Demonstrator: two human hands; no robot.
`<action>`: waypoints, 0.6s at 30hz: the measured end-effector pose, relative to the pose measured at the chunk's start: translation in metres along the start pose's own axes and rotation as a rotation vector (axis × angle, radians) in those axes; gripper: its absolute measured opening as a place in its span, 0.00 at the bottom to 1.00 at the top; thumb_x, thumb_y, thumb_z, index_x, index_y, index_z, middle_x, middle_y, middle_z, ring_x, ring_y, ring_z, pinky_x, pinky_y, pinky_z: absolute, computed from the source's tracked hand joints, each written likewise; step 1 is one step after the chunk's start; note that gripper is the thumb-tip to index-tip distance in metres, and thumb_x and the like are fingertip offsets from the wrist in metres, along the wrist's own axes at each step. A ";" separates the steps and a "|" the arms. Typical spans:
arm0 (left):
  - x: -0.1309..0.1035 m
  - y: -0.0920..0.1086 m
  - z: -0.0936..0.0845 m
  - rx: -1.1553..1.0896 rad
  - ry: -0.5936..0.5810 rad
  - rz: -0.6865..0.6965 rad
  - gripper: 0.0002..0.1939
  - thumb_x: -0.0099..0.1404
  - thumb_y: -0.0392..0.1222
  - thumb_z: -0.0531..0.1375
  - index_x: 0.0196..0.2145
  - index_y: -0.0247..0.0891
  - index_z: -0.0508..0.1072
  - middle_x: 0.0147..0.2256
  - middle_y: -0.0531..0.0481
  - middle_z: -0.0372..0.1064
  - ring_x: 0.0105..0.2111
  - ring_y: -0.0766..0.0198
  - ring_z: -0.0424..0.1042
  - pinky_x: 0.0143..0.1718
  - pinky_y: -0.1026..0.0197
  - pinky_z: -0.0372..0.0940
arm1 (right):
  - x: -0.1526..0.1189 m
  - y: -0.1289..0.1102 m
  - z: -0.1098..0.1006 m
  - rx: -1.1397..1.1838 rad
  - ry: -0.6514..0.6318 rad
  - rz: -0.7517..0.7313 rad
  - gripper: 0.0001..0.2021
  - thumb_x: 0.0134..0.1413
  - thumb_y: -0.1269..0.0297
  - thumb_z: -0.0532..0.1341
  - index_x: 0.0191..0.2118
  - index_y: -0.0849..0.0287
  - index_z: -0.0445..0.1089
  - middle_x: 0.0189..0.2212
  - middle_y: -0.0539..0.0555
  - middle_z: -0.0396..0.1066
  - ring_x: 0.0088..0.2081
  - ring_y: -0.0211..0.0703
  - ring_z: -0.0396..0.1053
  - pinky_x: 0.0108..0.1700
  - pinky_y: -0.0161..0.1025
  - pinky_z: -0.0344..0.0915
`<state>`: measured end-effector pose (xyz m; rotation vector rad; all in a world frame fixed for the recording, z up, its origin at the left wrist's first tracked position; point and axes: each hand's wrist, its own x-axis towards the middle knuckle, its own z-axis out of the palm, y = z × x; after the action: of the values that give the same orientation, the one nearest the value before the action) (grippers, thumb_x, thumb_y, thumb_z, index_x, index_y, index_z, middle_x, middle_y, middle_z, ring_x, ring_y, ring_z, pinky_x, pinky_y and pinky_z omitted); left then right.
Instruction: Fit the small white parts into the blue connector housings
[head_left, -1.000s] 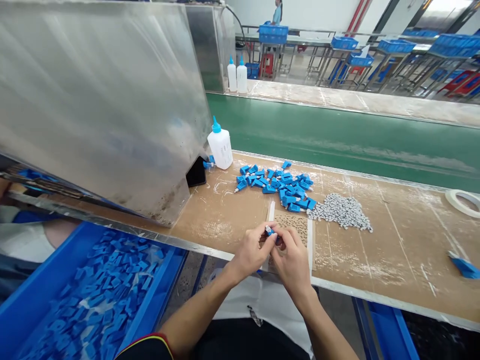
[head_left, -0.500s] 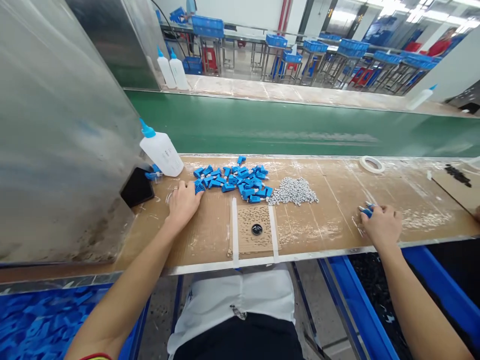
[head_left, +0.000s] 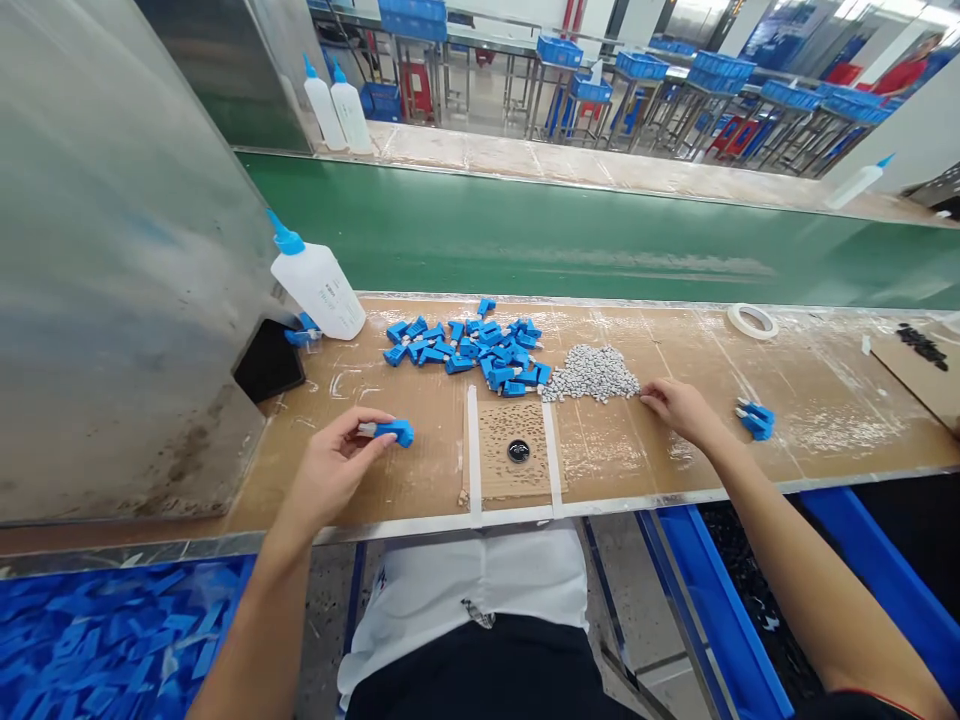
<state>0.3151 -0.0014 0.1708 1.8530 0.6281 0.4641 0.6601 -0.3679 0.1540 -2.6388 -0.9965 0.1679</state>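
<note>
My left hand (head_left: 337,460) pinches a blue piece (head_left: 396,432) with a whitish end, just above the brown worktop left of the taped square. At the right edge of a pile of small grey pieces (head_left: 591,372) is my right hand (head_left: 675,408), its fingers pressed together; whatever they grip is too small to make out. A heap of blue pieces (head_left: 491,350) lies left of the grey pile. Between two white tape strips sits a small round dish of black stuff (head_left: 518,451). A few blue pieces (head_left: 756,420) rest together to the right of my right hand.
A white bottle with a blue nozzle (head_left: 321,290) leans at the left beside a black block (head_left: 268,360) and a metal panel (head_left: 127,300). A tape roll (head_left: 752,321) lies back right. Behind runs a green belt (head_left: 525,220). Blue bins (head_left: 112,640) stand below the worktop.
My left hand has drawn back from the blue heap with a piece in it. My right hand has let go of the blue pieces at the right and moved left to the grey pile.
</note>
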 end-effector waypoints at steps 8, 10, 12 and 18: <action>-0.027 -0.010 0.055 -0.425 -0.085 -0.118 0.19 0.54 0.51 0.71 0.38 0.37 0.76 0.35 0.48 0.78 0.32 0.62 0.77 0.39 0.59 0.75 | 0.005 0.000 -0.017 -0.034 -0.326 0.095 0.11 0.51 0.58 0.63 0.22 0.53 0.67 0.21 0.54 0.73 0.24 0.46 0.68 0.27 0.40 0.59; -0.029 -0.012 0.065 -0.486 -0.115 -0.130 0.19 0.54 0.52 0.71 0.38 0.36 0.77 0.35 0.47 0.78 0.31 0.62 0.77 0.39 0.59 0.75 | -0.006 -0.012 -0.010 0.023 -0.300 0.053 0.14 0.55 0.54 0.61 0.23 0.54 0.67 0.21 0.54 0.72 0.24 0.45 0.68 0.27 0.40 0.60; -0.031 -0.016 0.070 -0.526 -0.111 -0.132 0.19 0.56 0.53 0.71 0.38 0.36 0.78 0.36 0.45 0.78 0.32 0.62 0.78 0.39 0.58 0.76 | -0.020 -0.033 0.005 0.093 -0.212 -0.029 0.16 0.59 0.49 0.57 0.26 0.54 0.67 0.22 0.54 0.72 0.25 0.45 0.67 0.28 0.40 0.62; -0.036 -0.027 0.067 -0.575 -0.098 -0.147 0.20 0.57 0.54 0.70 0.40 0.35 0.79 0.35 0.46 0.77 0.32 0.62 0.77 0.37 0.59 0.78 | -0.048 -0.104 0.062 0.170 0.028 -0.296 0.19 0.68 0.48 0.52 0.30 0.53 0.67 0.28 0.55 0.71 0.30 0.46 0.69 0.33 0.41 0.66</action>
<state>0.3208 -0.0651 0.1211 1.2668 0.4952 0.4019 0.5455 -0.3109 0.1298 -2.3045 -1.2871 0.1394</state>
